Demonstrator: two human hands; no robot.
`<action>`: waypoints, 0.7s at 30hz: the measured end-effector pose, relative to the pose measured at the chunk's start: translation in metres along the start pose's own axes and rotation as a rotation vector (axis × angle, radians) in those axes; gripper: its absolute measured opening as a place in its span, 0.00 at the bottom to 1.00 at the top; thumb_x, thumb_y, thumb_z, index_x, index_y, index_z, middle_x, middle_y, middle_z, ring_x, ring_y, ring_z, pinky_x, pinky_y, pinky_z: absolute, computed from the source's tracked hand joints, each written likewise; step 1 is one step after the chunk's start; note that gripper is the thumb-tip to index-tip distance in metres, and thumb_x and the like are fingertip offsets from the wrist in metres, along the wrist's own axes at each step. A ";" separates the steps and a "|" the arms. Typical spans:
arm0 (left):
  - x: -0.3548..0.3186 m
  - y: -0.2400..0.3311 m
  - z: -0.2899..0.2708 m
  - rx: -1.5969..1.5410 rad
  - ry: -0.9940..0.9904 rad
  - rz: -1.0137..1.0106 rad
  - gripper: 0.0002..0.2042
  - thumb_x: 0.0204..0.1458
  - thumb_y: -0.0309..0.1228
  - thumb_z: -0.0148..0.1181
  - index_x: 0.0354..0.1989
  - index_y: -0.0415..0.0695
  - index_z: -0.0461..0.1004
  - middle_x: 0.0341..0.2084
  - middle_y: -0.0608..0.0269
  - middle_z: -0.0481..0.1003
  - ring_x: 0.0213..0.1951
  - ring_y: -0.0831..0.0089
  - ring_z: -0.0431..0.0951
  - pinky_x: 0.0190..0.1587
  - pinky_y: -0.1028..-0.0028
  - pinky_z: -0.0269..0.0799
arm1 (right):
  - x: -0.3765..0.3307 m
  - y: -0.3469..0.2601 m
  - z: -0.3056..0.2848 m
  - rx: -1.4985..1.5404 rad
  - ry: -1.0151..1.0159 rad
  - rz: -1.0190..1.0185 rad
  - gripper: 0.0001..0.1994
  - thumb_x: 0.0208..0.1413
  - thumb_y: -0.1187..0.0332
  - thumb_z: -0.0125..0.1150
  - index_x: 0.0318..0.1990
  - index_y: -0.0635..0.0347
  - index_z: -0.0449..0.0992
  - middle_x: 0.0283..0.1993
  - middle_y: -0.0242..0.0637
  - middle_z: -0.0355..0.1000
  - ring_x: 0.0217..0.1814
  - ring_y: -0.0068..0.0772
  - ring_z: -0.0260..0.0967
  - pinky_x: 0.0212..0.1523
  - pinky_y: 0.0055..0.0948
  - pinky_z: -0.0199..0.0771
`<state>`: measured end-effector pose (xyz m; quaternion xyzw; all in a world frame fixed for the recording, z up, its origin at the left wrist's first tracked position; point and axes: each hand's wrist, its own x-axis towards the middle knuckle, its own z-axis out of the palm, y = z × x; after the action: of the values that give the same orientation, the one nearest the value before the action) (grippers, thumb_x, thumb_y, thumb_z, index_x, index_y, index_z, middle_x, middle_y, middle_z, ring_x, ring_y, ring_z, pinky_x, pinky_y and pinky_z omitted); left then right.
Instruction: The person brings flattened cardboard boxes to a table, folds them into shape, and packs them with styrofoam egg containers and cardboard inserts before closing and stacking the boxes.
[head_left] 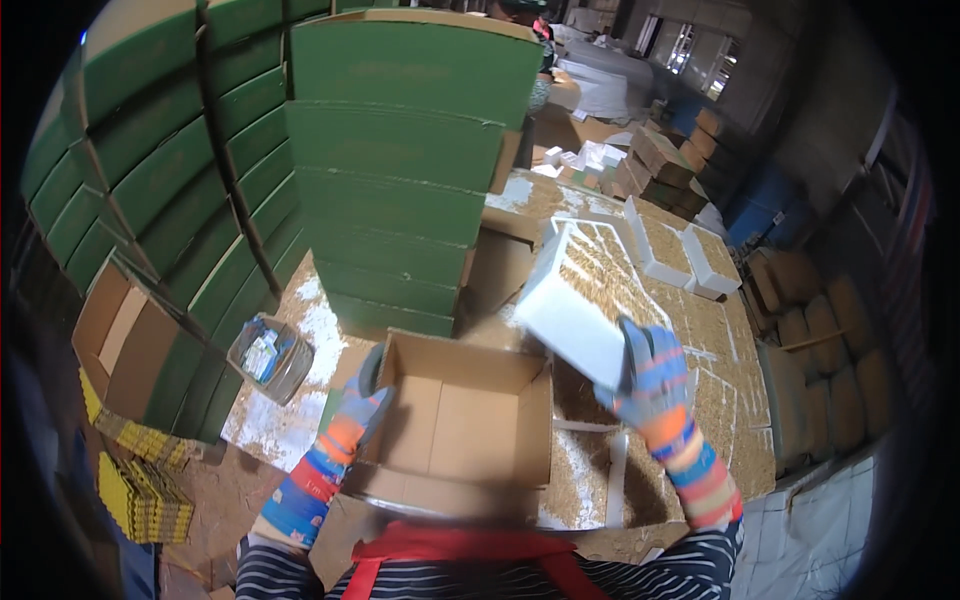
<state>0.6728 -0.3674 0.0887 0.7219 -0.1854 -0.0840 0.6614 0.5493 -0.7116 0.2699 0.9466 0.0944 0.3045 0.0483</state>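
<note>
An open, brown cardboard box stands in front of me, and nothing lies inside it. My left hand, in a grey-blue work glove, grips the box's left wall near the top edge. My right hand, gloved alike, holds a white rectangular block by its near right corner. The block is tilted in the air just right of the box, and its upper face carries a rough brown, straw-like layer. Under and beside it, more blocks with the same brown tops lie packed in rows on the work surface.
Tall stacks of green cartons rise behind and left of the box. A small tub of packets sits at the left. Yellow stacked pieces lie low at left. Brown sacks are piled at right, near a blue barrel.
</note>
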 end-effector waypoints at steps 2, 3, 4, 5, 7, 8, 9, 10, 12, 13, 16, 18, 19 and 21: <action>0.002 0.006 0.004 0.036 0.041 -0.055 0.31 0.47 0.23 0.58 0.63 0.38 0.58 0.59 0.53 0.63 0.62 0.67 0.60 0.63 0.73 0.53 | -0.001 -0.052 -0.043 0.115 -0.045 -0.045 0.42 0.24 0.62 0.72 0.56 0.63 0.66 0.42 0.46 0.65 0.42 0.49 0.64 0.44 0.43 0.66; 0.001 -0.006 0.001 0.033 0.041 -0.053 0.31 0.47 0.23 0.58 0.63 0.38 0.58 0.59 0.53 0.63 0.62 0.67 0.60 0.63 0.73 0.53 | -0.001 -0.074 -0.058 0.178 -0.045 -0.079 0.42 0.24 0.62 0.73 0.56 0.63 0.66 0.42 0.46 0.65 0.41 0.48 0.65 0.43 0.42 0.66; 0.001 -0.031 -0.005 -0.019 0.047 -0.059 0.29 0.48 0.24 0.58 0.62 0.38 0.59 0.57 0.53 0.65 0.59 0.68 0.63 0.61 0.72 0.57 | -0.004 -0.091 -0.059 0.246 -0.076 -0.130 0.42 0.24 0.62 0.73 0.56 0.63 0.67 0.41 0.45 0.66 0.40 0.47 0.65 0.41 0.42 0.66; 0.003 -0.028 -0.002 -0.106 0.005 -0.065 0.27 0.50 0.25 0.58 0.61 0.38 0.60 0.54 0.54 0.67 0.55 0.69 0.66 0.57 0.72 0.61 | -0.008 -0.103 -0.063 0.290 -0.111 -0.156 0.42 0.23 0.62 0.74 0.55 0.63 0.67 0.40 0.44 0.66 0.38 0.46 0.66 0.40 0.41 0.66; -0.005 -0.020 0.000 -0.301 -0.072 -0.065 0.23 0.52 0.28 0.57 0.58 0.38 0.64 0.48 0.57 0.72 0.48 0.72 0.71 0.50 0.72 0.68 | -0.014 -0.117 -0.052 0.505 -0.152 -0.201 0.42 0.25 0.61 0.76 0.56 0.61 0.66 0.39 0.42 0.68 0.36 0.44 0.66 0.36 0.40 0.65; -0.005 -0.017 -0.002 -0.366 -0.059 -0.062 0.22 0.53 0.29 0.57 0.56 0.38 0.65 0.45 0.58 0.74 0.44 0.73 0.74 0.47 0.72 0.72 | -0.019 -0.117 -0.047 0.507 -0.196 -0.221 0.38 0.30 0.61 0.72 0.55 0.60 0.68 0.38 0.43 0.67 0.37 0.44 0.65 0.36 0.40 0.65; -0.005 -0.019 -0.004 -0.424 0.021 -0.068 0.21 0.53 0.30 0.56 0.56 0.38 0.66 0.45 0.57 0.74 0.43 0.74 0.74 0.46 0.72 0.72 | -0.021 -0.117 -0.044 0.510 -0.240 -0.243 0.33 0.35 0.60 0.68 0.54 0.58 0.69 0.37 0.43 0.66 0.37 0.44 0.65 0.36 0.40 0.65; -0.005 -0.018 -0.008 -0.261 0.065 -0.024 0.21 0.54 0.32 0.56 0.56 0.37 0.66 0.45 0.57 0.74 0.42 0.75 0.74 0.46 0.73 0.71 | -0.019 -0.120 -0.041 0.508 -0.239 -0.250 0.33 0.35 0.60 0.68 0.54 0.58 0.69 0.37 0.43 0.66 0.37 0.44 0.65 0.36 0.40 0.65; -0.009 0.001 -0.013 -0.064 0.112 -0.045 0.22 0.55 0.38 0.55 0.53 0.35 0.69 0.45 0.54 0.75 0.43 0.73 0.74 0.47 0.74 0.69 | -0.013 -0.122 -0.027 0.403 -0.334 -0.210 0.33 0.34 0.60 0.68 0.54 0.58 0.68 0.37 0.44 0.66 0.38 0.46 0.65 0.37 0.41 0.65; -0.010 0.010 -0.014 -0.027 0.061 -0.093 0.21 0.53 0.33 0.59 0.52 0.32 0.70 0.45 0.53 0.75 0.46 0.71 0.73 0.50 0.73 0.68 | -0.014 -0.116 -0.007 0.403 -0.422 -0.200 0.32 0.35 0.61 0.68 0.53 0.58 0.68 0.38 0.45 0.66 0.39 0.48 0.64 0.39 0.42 0.66; -0.012 0.025 -0.008 0.180 0.074 -0.032 0.19 0.54 0.37 0.54 0.52 0.40 0.72 0.45 0.54 0.76 0.46 0.63 0.76 0.48 0.70 0.69 | 0.001 -0.115 0.026 0.341 -0.639 -0.283 0.30 0.36 0.58 0.69 0.50 0.56 0.69 0.39 0.43 0.67 0.42 0.48 0.66 0.41 0.41 0.68; -0.007 -0.010 -0.003 0.122 0.087 0.024 0.19 0.54 0.38 0.52 0.52 0.44 0.72 0.44 0.51 0.76 0.46 0.59 0.76 0.48 0.69 0.69 | -0.002 -0.111 0.041 0.458 -0.666 -0.342 0.29 0.37 0.57 0.68 0.49 0.56 0.70 0.40 0.43 0.68 0.43 0.47 0.67 0.42 0.41 0.69; -0.007 -0.011 0.001 0.085 0.096 0.085 0.18 0.54 0.38 0.52 0.51 0.44 0.72 0.44 0.49 0.75 0.46 0.58 0.76 0.48 0.69 0.70 | -0.001 -0.108 0.050 0.570 -0.693 -0.362 0.28 0.38 0.56 0.68 0.49 0.55 0.71 0.41 0.42 0.69 0.44 0.47 0.68 0.44 0.40 0.70; -0.012 -0.005 0.005 0.175 0.135 0.062 0.18 0.54 0.38 0.52 0.52 0.45 0.72 0.43 0.50 0.76 0.45 0.60 0.76 0.47 0.69 0.70 | 0.011 -0.112 0.050 0.557 -0.762 -0.381 0.26 0.41 0.57 0.66 0.49 0.55 0.71 0.43 0.41 0.70 0.45 0.46 0.69 0.45 0.40 0.70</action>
<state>0.6604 -0.3669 0.0817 0.7749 -0.1693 0.0017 0.6090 0.5705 -0.6014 0.2189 0.9334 0.3187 -0.1132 -0.1201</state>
